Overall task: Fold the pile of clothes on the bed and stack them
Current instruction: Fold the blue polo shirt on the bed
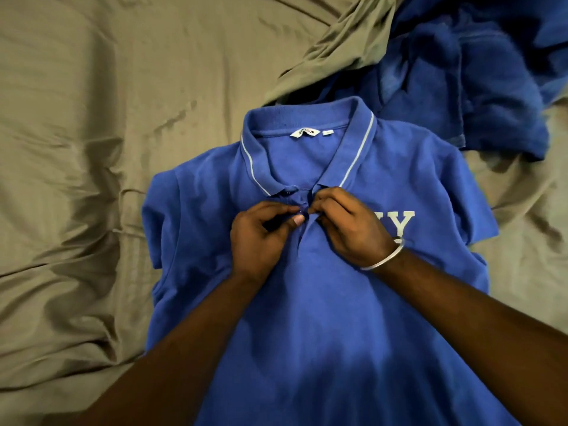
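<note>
Lying face up on the olive-tan bed sheet (92, 149), a blue polo shirt (322, 318) is recorded at the centre of the head view, its only view.

Hands: both are brought together at the shirt's button placket (302, 215), just below the collar. The left hand (261, 238) is seen with fingers curled and thumb extended, the left edge of the placket being pinched between them. The right hand (347, 229) is likewise curled, the right edge of the placket being pinched at its fingertips. Both forearms are extended from the lower edge of the frame and cross over the shirt's body. A pale bangle (384, 261) is worn at the right wrist.

Shirt: the collar (307, 142), trimmed with a light stripe, is pointed away from the person; the hem runs out of frame towards the person, so the long axis runs near to far. A white neck label (304, 132) is visible inside the collar. White chest lettering (399, 224) is partly covered by the right hand.

Pile: further blue garments (461, 81) are heaped at upper right, just beyond the collar, with a fold of olive cloth (338, 47) draped beside them.
</note>
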Motion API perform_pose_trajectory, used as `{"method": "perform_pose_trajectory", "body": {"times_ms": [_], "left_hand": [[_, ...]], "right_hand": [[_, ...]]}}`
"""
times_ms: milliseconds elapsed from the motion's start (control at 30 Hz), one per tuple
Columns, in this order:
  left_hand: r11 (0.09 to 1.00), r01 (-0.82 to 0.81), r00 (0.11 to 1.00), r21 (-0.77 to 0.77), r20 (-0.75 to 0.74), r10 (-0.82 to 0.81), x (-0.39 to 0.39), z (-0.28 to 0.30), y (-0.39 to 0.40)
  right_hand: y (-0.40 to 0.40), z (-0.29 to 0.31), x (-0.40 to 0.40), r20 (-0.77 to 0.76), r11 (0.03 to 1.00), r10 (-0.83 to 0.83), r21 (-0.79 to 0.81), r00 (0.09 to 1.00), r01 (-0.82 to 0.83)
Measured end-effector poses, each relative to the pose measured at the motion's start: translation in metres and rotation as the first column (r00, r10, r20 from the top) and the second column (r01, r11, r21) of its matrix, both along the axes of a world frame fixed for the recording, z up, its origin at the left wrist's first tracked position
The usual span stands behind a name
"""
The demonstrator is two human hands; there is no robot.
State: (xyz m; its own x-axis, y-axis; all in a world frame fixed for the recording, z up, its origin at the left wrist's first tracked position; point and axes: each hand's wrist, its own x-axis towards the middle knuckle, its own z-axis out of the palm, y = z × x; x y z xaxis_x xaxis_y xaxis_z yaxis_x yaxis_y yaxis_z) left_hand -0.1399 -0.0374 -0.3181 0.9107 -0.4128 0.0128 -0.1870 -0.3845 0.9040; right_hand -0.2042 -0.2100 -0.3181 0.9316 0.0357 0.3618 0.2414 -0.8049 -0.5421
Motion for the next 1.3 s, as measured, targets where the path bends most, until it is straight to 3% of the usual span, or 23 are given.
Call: {"method": "perform_pose_trajectory", "body": {"times_ms": [200, 467, 600, 733, 1000, 1300], "left_hand": [[0.993, -0.040, 0.935, -0.112, -0.354, -0.002, 0.007, 0.002, -0.002], [0.990, 0.010, 0.894, -0.142, -0.443, -0.072, 0.010, 0.006, -0.004], [0.991, 0.064, 0.900, -0.116, -0.423, -0.108, 0.009, 0.012, -0.004], [1.000, 0.019, 0.943, -0.002, -0.333, -0.019, 0.001, 0.013, -0.010], [0.997, 0.064, 0.942, -0.047, -0.328, -0.076, 0.002, 0.010, -0.003], [0.965, 0.091, 0.988, 0.244, 0.101, -0.119, -0.005, 0.008, -0.005]], "right_hand": [[0.005, -0.014, 0.005, 0.085, 1.000, -0.024, -0.014, 0.996, 0.025], [0.004, -0.027, 0.003, 0.113, 0.998, -0.048, -0.037, 0.992, 0.053], [0.003, -0.033, 0.002, 0.097, 0.996, -0.056, -0.060, 0.994, 0.062], [0.006, -0.034, 0.000, 0.120, 0.990, -0.093, -0.090, 0.988, 0.104], [0.006, -0.038, 0.001, 0.155, 0.988, -0.103, -0.094, 0.982, 0.119], [0.006, -0.041, 0.002, 0.132, 0.992, -0.105, -0.053, 0.986, 0.113]]}}
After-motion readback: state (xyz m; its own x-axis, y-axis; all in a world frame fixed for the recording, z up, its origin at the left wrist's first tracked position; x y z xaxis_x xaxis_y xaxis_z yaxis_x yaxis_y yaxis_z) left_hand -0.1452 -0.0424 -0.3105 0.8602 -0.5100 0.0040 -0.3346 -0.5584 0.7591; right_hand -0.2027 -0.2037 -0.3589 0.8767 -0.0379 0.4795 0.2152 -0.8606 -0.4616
